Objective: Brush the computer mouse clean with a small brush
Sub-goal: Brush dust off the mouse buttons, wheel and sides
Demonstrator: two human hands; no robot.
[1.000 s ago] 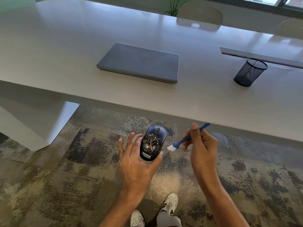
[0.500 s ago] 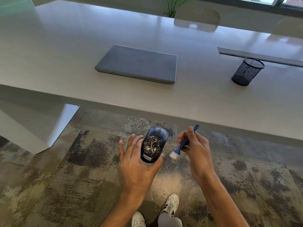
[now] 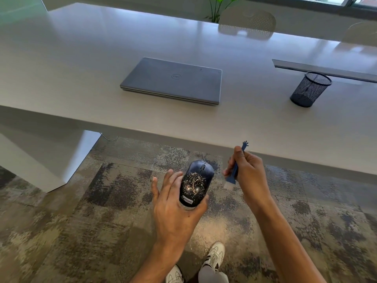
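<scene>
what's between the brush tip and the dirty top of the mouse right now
Nothing visible. The brush, held in the right hand, has its bristles beside the mouse on its right, apart from it, with only open air between. The left hand holds the mouse from below and its left side, leaving the speckled top clear.

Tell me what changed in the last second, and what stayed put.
The right hand swung the small brush from a slant to nearly upright, bristles now pointing down just right of the computer mouse and not touching it. The left hand still holds the mouse over the carpet, its crumb-speckled top unchanged. The laptop and mesh pen cup stayed on the table.
</scene>
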